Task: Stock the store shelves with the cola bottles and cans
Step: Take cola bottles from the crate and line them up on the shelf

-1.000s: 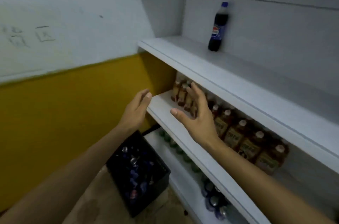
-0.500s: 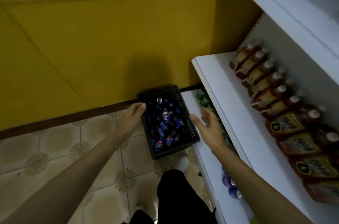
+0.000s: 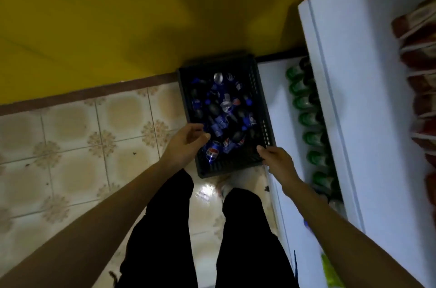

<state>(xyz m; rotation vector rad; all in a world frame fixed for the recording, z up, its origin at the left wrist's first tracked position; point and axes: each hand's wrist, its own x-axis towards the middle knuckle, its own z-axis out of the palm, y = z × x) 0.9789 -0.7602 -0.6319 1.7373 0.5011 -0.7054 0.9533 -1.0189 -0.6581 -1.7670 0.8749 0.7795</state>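
A black plastic crate [image 3: 259, 99] stands on the tiled floor against the yellow wall, filled with several blue cola bottles and cans [image 3: 220, 122]. My left hand [image 3: 186, 143] hovers over the crate's near left edge with fingers loosely curled, holding nothing. My right hand [image 3: 277, 160] is at the crate's near right corner, fingers relaxed and empty; whether it touches the rim I cannot tell. The white shelf unit [image 3: 354, 75] rises on the right.
Green bottles [image 3: 306, 120] line the lowest shelf beside the crate, and brown tea bottles [image 3: 422, 56] fill the shelf above. My legs in black trousers [image 3: 247, 240] stand just behind the crate. Beige patterned floor tiles [image 3: 70, 146] spread to the left.
The view has tilted from the upper shelves down to the floor. Both hands dropped from shelf height to the crate's near edge.
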